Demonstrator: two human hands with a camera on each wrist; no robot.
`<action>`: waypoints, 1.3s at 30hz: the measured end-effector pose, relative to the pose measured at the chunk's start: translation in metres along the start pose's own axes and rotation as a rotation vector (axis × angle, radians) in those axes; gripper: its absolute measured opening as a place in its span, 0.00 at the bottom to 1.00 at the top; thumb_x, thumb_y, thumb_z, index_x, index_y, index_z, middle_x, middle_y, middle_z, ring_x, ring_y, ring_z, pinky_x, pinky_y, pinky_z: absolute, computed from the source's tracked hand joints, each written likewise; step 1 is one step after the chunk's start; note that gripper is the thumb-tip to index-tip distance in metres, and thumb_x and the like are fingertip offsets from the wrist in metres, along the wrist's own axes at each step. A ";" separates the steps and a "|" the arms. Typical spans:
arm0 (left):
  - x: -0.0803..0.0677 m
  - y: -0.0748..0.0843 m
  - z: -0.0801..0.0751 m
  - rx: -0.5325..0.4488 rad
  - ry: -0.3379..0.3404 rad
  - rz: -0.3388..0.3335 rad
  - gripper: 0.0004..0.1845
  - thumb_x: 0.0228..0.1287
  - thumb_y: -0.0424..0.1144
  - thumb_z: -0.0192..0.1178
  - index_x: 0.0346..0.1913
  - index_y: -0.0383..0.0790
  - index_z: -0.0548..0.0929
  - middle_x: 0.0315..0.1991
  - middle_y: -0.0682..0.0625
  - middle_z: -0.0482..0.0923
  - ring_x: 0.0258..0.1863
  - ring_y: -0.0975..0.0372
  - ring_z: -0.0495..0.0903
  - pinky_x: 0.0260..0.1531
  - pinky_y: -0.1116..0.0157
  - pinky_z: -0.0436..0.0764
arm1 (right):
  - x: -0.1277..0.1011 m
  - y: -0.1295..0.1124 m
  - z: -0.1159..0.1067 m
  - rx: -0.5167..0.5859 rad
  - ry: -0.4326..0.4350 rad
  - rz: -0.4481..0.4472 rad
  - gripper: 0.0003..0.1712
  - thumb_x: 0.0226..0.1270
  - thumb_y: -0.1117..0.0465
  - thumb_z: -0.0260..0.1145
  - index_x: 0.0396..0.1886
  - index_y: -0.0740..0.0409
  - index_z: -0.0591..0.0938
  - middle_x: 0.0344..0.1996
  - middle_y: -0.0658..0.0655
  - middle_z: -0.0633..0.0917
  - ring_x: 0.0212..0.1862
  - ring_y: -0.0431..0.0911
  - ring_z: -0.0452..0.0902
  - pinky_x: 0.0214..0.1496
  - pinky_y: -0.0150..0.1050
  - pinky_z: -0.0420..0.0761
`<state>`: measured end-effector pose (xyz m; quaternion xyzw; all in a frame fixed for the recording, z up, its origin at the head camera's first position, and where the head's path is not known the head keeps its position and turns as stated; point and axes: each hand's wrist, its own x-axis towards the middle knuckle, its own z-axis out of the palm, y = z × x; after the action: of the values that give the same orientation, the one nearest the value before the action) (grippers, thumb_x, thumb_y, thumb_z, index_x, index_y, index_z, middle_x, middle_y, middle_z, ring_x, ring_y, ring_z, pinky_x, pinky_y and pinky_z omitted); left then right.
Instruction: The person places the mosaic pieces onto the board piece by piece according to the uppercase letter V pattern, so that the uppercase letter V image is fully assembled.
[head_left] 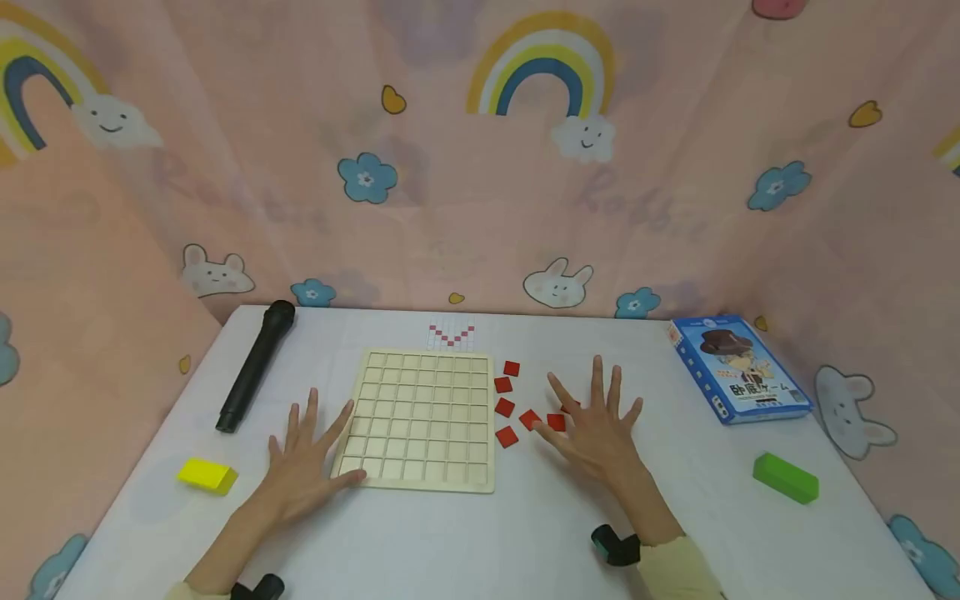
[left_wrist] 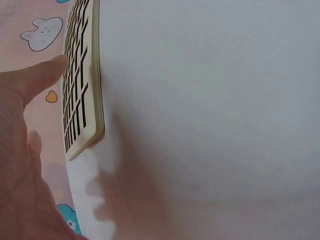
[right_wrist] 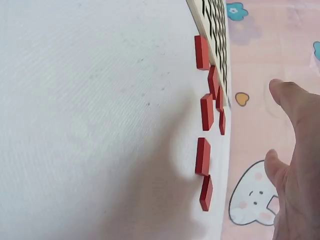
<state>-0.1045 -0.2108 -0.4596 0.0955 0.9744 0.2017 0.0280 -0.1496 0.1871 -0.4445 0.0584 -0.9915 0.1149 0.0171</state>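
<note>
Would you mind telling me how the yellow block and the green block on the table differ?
The yellow block lies near the left edge, beside the left hand; the green block lies near the right edge, below the blue box. The green one looks longer. Both lie flat and untouched.

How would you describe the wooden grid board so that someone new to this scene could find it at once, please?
On the white table, look at the middle, between the left hand and the right hand. The grid board lies flat there, with the left thumb touching its near left corner. It is the only pale wooden thing, a square of empty cells, while the red tiles beside it are small and loose.
</note>
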 end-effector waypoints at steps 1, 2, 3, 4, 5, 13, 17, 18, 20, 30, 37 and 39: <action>0.000 -0.001 -0.001 -0.023 -0.012 0.020 0.47 0.54 0.63 0.63 0.74 0.51 0.57 0.75 0.33 0.31 0.69 0.31 0.35 0.55 0.25 0.46 | 0.000 0.004 0.000 0.017 -0.008 -0.007 0.48 0.57 0.33 0.60 0.74 0.44 0.59 0.74 0.70 0.35 0.71 0.72 0.25 0.57 0.80 0.38; 0.000 -0.003 -0.003 -0.040 -0.031 0.035 0.45 0.53 0.60 0.66 0.73 0.50 0.62 0.75 0.33 0.35 0.70 0.32 0.38 0.57 0.27 0.51 | 0.001 0.008 0.000 0.051 -0.016 -0.018 0.47 0.58 0.35 0.61 0.74 0.46 0.59 0.73 0.71 0.36 0.70 0.73 0.26 0.58 0.80 0.39; 0.001 -0.004 -0.004 -0.058 -0.048 0.052 0.43 0.52 0.55 0.69 0.70 0.48 0.66 0.75 0.33 0.40 0.70 0.33 0.42 0.58 0.30 0.55 | 0.003 0.012 0.000 0.089 -0.025 -0.032 0.47 0.58 0.37 0.63 0.74 0.48 0.59 0.73 0.72 0.36 0.70 0.74 0.27 0.58 0.80 0.40; 0.002 -0.005 -0.005 -0.078 -0.067 0.065 0.40 0.51 0.51 0.71 0.67 0.45 0.71 0.74 0.33 0.45 0.69 0.34 0.46 0.59 0.32 0.58 | 0.005 0.017 0.000 0.137 -0.039 -0.048 0.47 0.59 0.40 0.64 0.74 0.50 0.59 0.73 0.73 0.37 0.70 0.75 0.27 0.58 0.79 0.43; 0.002 -0.007 -0.006 -0.102 -0.085 0.077 0.37 0.49 0.46 0.73 0.64 0.43 0.75 0.73 0.33 0.50 0.68 0.35 0.51 0.59 0.36 0.62 | 0.008 0.022 0.001 0.197 -0.057 -0.062 0.46 0.59 0.43 0.65 0.74 0.51 0.58 0.73 0.74 0.38 0.69 0.75 0.28 0.58 0.79 0.44; 0.004 -0.014 -0.011 -0.379 -0.098 0.064 0.29 0.35 0.26 0.77 0.48 0.27 0.83 0.62 0.33 0.66 0.54 0.41 0.74 0.42 0.67 0.82 | 0.027 0.058 0.008 0.515 -0.137 -0.112 0.34 0.62 0.61 0.69 0.68 0.58 0.69 0.67 0.69 0.65 0.66 0.66 0.61 0.60 0.60 0.69; 0.006 -0.015 -0.010 -0.410 -0.064 0.110 0.28 0.32 0.27 0.78 0.45 0.25 0.83 0.59 0.33 0.68 0.51 0.42 0.76 0.40 0.70 0.82 | 0.029 0.076 0.012 0.587 -0.130 -0.087 0.27 0.60 0.66 0.69 0.61 0.62 0.75 0.58 0.65 0.77 0.56 0.58 0.74 0.56 0.48 0.77; 0.006 -0.016 -0.010 -0.407 -0.058 0.124 0.28 0.32 0.27 0.78 0.44 0.25 0.83 0.59 0.34 0.68 0.51 0.42 0.76 0.40 0.71 0.82 | 0.029 0.080 0.012 0.600 -0.127 -0.082 0.26 0.60 0.66 0.69 0.59 0.62 0.76 0.56 0.64 0.79 0.54 0.57 0.76 0.55 0.46 0.79; 0.009 -0.017 -0.010 -0.405 -0.055 0.156 0.28 0.33 0.28 0.78 0.44 0.25 0.83 0.59 0.36 0.69 0.53 0.42 0.75 0.41 0.71 0.82 | 0.030 0.085 0.012 0.619 -0.122 -0.098 0.23 0.60 0.66 0.70 0.56 0.63 0.78 0.53 0.64 0.81 0.50 0.55 0.78 0.52 0.41 0.80; 0.018 -0.038 -0.008 -0.467 -0.113 0.215 0.24 0.35 0.35 0.79 0.41 0.34 0.85 0.55 0.41 0.73 0.52 0.44 0.75 0.41 0.73 0.81 | 0.041 0.087 0.015 0.695 -0.142 -0.156 0.23 0.57 0.61 0.73 0.52 0.63 0.81 0.45 0.60 0.84 0.42 0.50 0.75 0.43 0.25 0.78; 0.018 -0.040 -0.007 -0.526 -0.132 0.180 0.20 0.35 0.38 0.79 0.36 0.38 0.85 0.55 0.40 0.72 0.52 0.45 0.74 0.40 0.72 0.82 | 0.044 0.086 0.015 0.704 -0.144 -0.140 0.20 0.59 0.62 0.72 0.50 0.64 0.81 0.44 0.61 0.84 0.40 0.49 0.76 0.43 0.23 0.78; 0.020 -0.039 -0.005 -0.520 -0.132 0.194 0.20 0.36 0.39 0.79 0.37 0.39 0.85 0.55 0.41 0.72 0.52 0.45 0.74 0.40 0.72 0.82 | 0.043 0.088 0.012 0.707 -0.137 -0.138 0.20 0.59 0.63 0.71 0.51 0.65 0.81 0.45 0.62 0.84 0.41 0.50 0.76 0.44 0.22 0.77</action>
<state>-0.1312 -0.2444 -0.4709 0.1909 0.8722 0.4400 0.0957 -0.2035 0.2649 -0.4743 0.1350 -0.8832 0.4448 -0.0626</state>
